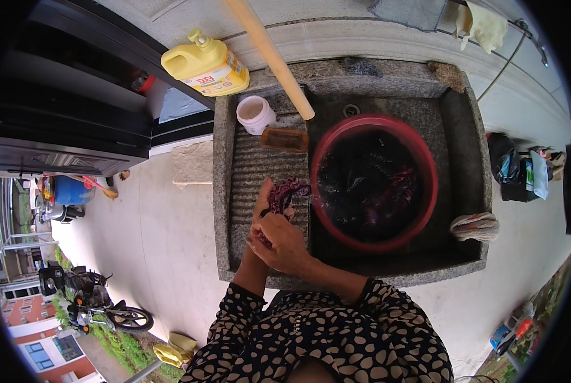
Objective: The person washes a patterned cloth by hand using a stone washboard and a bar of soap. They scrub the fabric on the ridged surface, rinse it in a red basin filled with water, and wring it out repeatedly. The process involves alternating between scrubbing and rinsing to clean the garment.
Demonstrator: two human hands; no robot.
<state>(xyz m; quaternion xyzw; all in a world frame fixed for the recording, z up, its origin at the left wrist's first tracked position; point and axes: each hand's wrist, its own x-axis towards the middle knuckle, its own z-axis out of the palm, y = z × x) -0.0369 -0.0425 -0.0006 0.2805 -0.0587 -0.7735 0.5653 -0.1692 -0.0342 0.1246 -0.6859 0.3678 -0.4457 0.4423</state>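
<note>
A small crumpled cloth with a dark purple and reddish pattern (288,191) is bunched between my hands, over the ridged washboard side (244,175) of a stone sink. My left hand (261,207) grips it, with one finger pointing up along its left side. Just below and partly across the left hand, my right hand (281,245) is closed on the lower part of the same cloth. To the right, a round red basin (431,172) holds dark water with dark and reddish fabric in it. Some of the left hand's fingers are hidden behind the cloth and the right hand.
Beyond my hands, a brown scrubbing brush (284,139) and a pale pink tub (256,115) rest on the washboard. A yellow jug (207,69) stands behind the sink corner. A wooden pole (273,54) slants into the sink. A striped rag (475,227) hangs over the right rim.
</note>
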